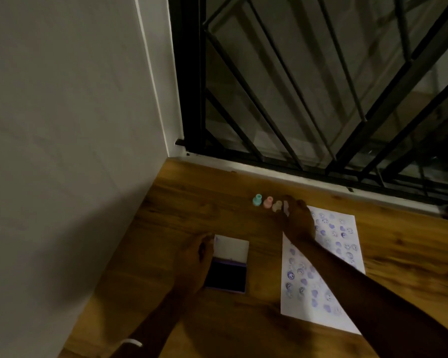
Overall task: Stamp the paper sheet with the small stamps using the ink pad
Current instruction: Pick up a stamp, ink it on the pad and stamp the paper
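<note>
On ink pad [228, 267] and stamp [285, 205]: hands.

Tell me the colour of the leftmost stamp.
Teal stamp, seen in the head view, the only one.

My left hand [192, 264] and right hand [296, 223] are both bare, with no rings or gloves showing in the dim light. Both my forearms are uncovered down to the bottom of the frame, no sleeve on either. The one thing I wear is a thin pale band [131, 342] around my left wrist, well below the ink pad [228, 270] and toward the lower edge of the view.
</note>
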`<action>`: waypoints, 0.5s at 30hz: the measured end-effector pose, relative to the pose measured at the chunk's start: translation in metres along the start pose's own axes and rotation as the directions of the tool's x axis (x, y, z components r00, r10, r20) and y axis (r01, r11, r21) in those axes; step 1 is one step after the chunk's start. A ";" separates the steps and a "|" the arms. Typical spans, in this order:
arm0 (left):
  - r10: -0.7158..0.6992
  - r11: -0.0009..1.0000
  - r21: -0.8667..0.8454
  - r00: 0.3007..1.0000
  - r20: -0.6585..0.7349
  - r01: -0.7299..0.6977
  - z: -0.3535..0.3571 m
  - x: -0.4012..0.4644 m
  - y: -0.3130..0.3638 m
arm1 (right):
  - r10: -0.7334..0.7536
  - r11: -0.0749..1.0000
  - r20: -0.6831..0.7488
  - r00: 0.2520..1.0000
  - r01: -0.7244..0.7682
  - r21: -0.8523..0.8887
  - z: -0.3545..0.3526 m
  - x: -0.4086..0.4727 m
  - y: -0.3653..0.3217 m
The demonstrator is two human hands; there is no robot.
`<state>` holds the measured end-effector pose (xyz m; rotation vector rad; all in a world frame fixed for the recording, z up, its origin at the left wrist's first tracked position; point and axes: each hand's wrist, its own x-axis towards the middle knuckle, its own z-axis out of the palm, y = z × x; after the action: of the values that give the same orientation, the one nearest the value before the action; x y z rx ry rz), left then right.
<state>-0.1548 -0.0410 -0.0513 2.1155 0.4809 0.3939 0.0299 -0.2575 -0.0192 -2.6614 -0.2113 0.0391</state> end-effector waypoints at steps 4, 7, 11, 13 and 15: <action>0.008 1.000 -0.007 1.000 -0.023 -0.008 0.001 -0.001 -0.001 | -0.085 0.994 0.048 0.995 0.082 0.071 0.001 0.005 0.000; -0.003 1.000 -0.010 1.000 -0.016 0.003 0.001 -0.001 -0.002 | -0.083 0.994 0.023 0.996 0.081 0.073 0.004 0.000 -0.003; -0.012 0.999 -0.040 1.000 0.007 0.012 0.000 0.000 -0.001 | -0.065 0.986 -0.020 0.998 0.068 0.149 0.005 -0.020 -0.007; -0.014 0.998 -0.061 1.000 0.012 0.015 -0.002 -0.001 0.000 | -0.071 0.972 -0.013 0.997 0.072 0.226 0.004 -0.041 -0.011; -0.023 0.997 -0.075 1.000 0.015 0.024 -0.004 -0.004 0.004 | -0.114 0.963 0.017 0.993 0.107 0.248 0.005 -0.064 -0.017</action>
<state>-0.1593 -0.0420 -0.0459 2.0370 0.4750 0.3774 -0.0356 -0.2506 -0.0163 -2.3986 -0.3420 0.0660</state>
